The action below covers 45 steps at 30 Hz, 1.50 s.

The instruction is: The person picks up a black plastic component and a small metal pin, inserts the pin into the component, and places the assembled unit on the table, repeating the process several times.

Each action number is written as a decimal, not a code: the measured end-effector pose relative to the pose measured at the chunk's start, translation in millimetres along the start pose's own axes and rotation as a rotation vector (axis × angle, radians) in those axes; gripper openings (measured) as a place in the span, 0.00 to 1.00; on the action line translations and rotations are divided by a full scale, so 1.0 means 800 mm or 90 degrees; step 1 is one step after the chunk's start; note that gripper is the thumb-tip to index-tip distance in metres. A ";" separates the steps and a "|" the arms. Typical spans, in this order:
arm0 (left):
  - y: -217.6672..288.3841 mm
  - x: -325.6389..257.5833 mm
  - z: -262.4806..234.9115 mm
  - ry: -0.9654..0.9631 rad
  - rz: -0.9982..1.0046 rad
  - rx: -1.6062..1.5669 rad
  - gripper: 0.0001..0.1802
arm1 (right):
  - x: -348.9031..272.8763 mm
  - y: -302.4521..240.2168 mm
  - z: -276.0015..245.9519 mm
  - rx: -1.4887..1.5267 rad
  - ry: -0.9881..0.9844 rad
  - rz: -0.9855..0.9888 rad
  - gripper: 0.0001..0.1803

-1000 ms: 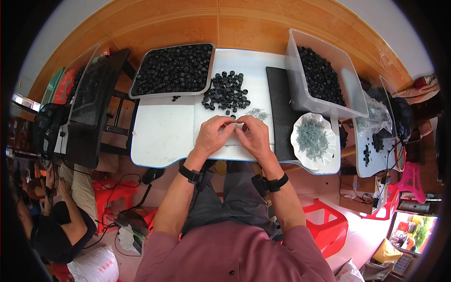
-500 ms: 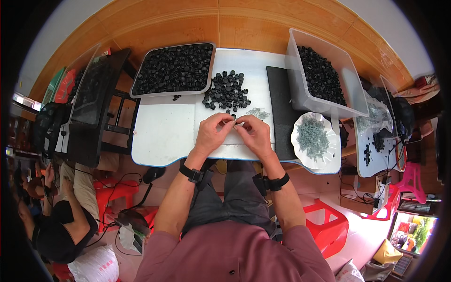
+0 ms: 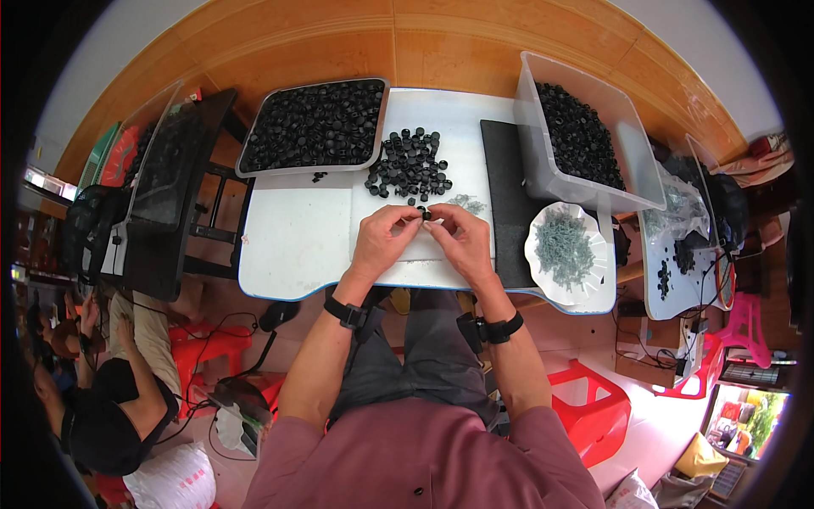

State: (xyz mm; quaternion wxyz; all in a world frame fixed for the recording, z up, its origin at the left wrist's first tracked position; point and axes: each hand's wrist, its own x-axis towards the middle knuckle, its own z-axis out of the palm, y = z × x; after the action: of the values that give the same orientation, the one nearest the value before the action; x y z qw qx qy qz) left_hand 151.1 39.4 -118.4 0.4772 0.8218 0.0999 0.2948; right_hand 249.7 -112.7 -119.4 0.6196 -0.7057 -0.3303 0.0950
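both hands pinch one small black cap over the surface

l hand (image 3: 383, 240) & r hand (image 3: 459, 237) meet fingertip to fingertip; cap (image 3: 426, 214) sits between them, just above the white surface (image 3: 297, 237), near the loose cap pile (image 3: 409, 164). fingers of both pressed together on the cap, l from its left, r from its right, about equally near. cap too small to tell its axis.

So there's this one tiny black round cap (image 3: 426, 214) sitting just above center of the frame, pinched between the fingers (image 3: 413, 212) of both hands, a bit below the loose pile of matching black caps (image 3: 409, 164).
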 end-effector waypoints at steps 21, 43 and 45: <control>-0.006 0.007 0.005 -0.001 0.115 0.233 0.14 | 0.004 -0.001 0.003 -0.048 0.122 -0.037 0.10; 0.002 0.002 0.002 0.001 0.064 0.102 0.14 | 0.004 -0.007 0.004 -0.154 0.029 -0.137 0.11; -0.002 0.001 0.001 0.005 0.082 0.108 0.16 | 0.004 -0.008 0.004 -0.154 0.027 -0.139 0.11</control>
State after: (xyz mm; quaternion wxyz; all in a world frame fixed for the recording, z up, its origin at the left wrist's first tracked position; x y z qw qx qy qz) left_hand 152.9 39.7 -119.4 0.3856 0.8627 0.0733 0.3189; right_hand 248.0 -107.9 -113.0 0.5435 -0.7371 -0.4005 -0.0284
